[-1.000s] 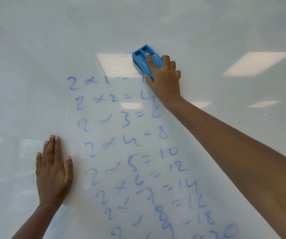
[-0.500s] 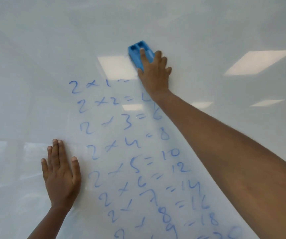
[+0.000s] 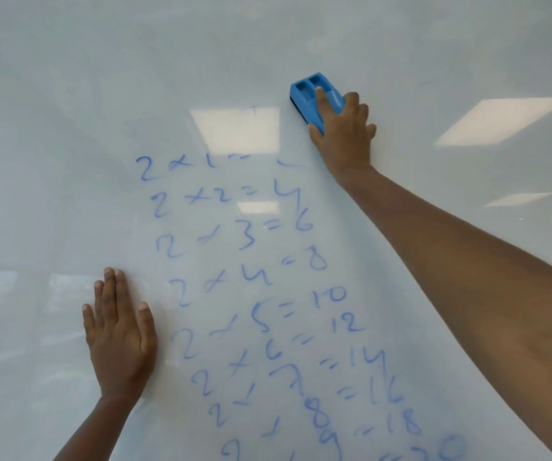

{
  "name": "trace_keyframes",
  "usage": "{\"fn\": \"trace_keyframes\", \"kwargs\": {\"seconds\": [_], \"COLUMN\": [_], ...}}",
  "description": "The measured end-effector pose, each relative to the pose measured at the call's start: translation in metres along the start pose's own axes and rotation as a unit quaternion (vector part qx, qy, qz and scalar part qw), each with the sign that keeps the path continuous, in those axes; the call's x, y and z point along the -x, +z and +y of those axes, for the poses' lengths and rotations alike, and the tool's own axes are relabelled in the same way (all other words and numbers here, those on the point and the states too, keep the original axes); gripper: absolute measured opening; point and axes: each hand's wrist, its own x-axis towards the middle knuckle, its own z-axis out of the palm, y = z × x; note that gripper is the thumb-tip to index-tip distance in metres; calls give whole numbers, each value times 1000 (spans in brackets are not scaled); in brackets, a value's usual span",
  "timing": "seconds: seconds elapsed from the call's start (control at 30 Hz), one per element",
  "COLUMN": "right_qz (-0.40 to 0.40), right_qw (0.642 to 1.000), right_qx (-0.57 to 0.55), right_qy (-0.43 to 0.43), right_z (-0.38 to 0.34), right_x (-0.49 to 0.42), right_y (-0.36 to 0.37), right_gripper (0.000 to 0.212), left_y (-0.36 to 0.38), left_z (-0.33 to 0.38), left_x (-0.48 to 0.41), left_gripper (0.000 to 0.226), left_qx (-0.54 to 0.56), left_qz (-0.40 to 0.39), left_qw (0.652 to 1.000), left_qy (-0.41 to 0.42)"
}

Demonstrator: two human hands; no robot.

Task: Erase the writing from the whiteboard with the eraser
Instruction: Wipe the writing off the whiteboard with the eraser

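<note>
Blue eraser (image 3: 314, 98) (one) gripped by right hand (image 3: 346, 138); left hand (image 3: 120, 337) flat beside perhaps ten sums (image 3: 251, 294).

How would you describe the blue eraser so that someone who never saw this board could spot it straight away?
Start with the big whiteboard and its column of blue handwritten sums. Above and to the right of the top line, the right hand presses a small block against the board: the eraser. It is the only solid bright blue object, with two rectangular hollows in its plastic back.

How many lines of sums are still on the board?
10, stacked down the whiteboard from "2 x 1" to a cut-off bottom line. The top answer is mostly wiped; more may lie below.
</note>
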Motion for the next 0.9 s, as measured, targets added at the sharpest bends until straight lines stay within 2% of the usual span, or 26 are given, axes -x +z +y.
{"fn": "trace_keyframes", "kwargs": {"seconds": [0.1, 0.23, 0.4, 0.47, 0.57, 0.7, 0.77, 0.9], "right_qz": [-7, -13, -16, -20, -7, -3, -5, -13], "right_qw": [1000, 991, 970, 976, 993, 998, 997, 986], "right_qx": [-3, 11, 33, 35, 21, 12, 7, 5], "right_qy": [-21, -135, -239, -213, -118, -66, -78, -165], "right_z": [-25, -50, -30, -11, 3, -23, -42, -64], "right_x": [0, 19, 34, 28, 11, -12, -14, 6], "right_y": [5, 12, 12, 8, 1, 3, 6, 13], "right_gripper": [53, 53, 53, 54, 53, 52, 52, 54], "left_y": [0, 1, 1, 1, 1, 2, 2, 1], "left_z": [0, 0, -1, -1, 0, -1, 0, -2], "left_x": [1, 2, 2, 3, 2, 3, 3, 3], "left_gripper": [68, 67, 68, 68, 68, 68, 68, 68], "left_qx": [-7, -8, -15, -16, -15, -18, -20, -21], "left_qz": [-3, -3, -9, -9, -7, -9, -12, -13], "left_qw": [1000, 1000, 1000, 1000, 1000, 1000, 1000, 1000], "left_qy": [3, 1, -1, -3, -2, 0, 4, 6]}}
